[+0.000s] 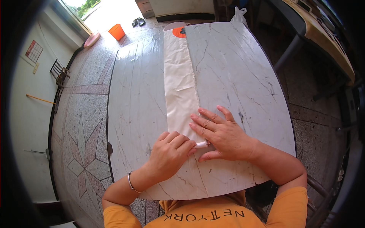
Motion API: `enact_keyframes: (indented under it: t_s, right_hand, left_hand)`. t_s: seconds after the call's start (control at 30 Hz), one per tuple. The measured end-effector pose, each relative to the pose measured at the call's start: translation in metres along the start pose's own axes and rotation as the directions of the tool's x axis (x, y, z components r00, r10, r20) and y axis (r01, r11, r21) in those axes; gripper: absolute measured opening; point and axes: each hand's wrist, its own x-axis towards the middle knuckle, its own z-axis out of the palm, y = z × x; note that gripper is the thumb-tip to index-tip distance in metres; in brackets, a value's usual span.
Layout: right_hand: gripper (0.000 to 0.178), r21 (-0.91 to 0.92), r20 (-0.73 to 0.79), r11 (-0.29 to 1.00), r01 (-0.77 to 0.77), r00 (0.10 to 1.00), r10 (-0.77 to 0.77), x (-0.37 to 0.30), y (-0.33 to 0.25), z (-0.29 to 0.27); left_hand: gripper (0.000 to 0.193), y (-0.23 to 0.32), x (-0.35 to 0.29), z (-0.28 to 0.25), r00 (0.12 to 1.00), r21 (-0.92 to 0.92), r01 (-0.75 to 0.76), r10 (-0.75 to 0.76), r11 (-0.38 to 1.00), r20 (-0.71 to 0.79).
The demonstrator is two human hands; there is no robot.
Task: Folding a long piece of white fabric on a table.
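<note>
A long cream fabric strip [178, 79] lies lengthwise on the marble-patterned table [235, 76], an orange patch with a dark mark at its far end. Its near end is wound into a tight roll [202, 144]. My left hand [171, 152] is closed round the left part of that roll, its fingers curled over it. My right hand [222, 136] lies with fingers spread, their tips on the strip's right edge and the thumb just below the roll's end. The frayed right end of the roll shows between the two hands.
An orange bucket [116, 32], a pink basin [92, 39] and dark slippers [138, 22] are on the floor beyond the table. A white plastic bag [239, 16] is at the far right corner. A small wooden chair [60, 74] stands by the left wall.
</note>
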Motion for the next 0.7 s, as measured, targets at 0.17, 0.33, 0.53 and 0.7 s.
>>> enact_keyframes:
  t_s: [0.17, 0.33, 0.53, 0.7]
  right_hand:
    - [0.083, -0.053, -0.019, 0.998, -0.027, 0.999, 0.026, -0.002, -0.002, -0.003]
    - [0.075, -0.010, 0.054, 0.998, -0.065, 0.996, 0.066, 0.001, -0.003, -0.005]
    - [0.070, 0.030, 0.044, 0.996, -0.088, 0.995, 0.086, 0.002, -0.002, -0.003]
    - [0.061, 0.088, 0.001, 0.989, -0.116, 0.993, 0.117, 0.000, 0.003, -0.004]
  left_hand:
    - [0.013, 0.000, 0.000, -0.005, 0.996, -0.171, 0.070, -0.060, 0.983, 0.066]
    - [0.012, -0.002, 0.002, 0.000, 0.989, -0.234, 0.143, -0.150, 0.962, -0.011]
    - [0.015, -0.006, -0.001, 0.006, 0.994, -0.104, 0.033, -0.043, 0.994, -0.100]
    - [0.018, 0.002, 0.005, -0.004, 0.997, -0.070, 0.003, -0.008, 0.998, -0.071]
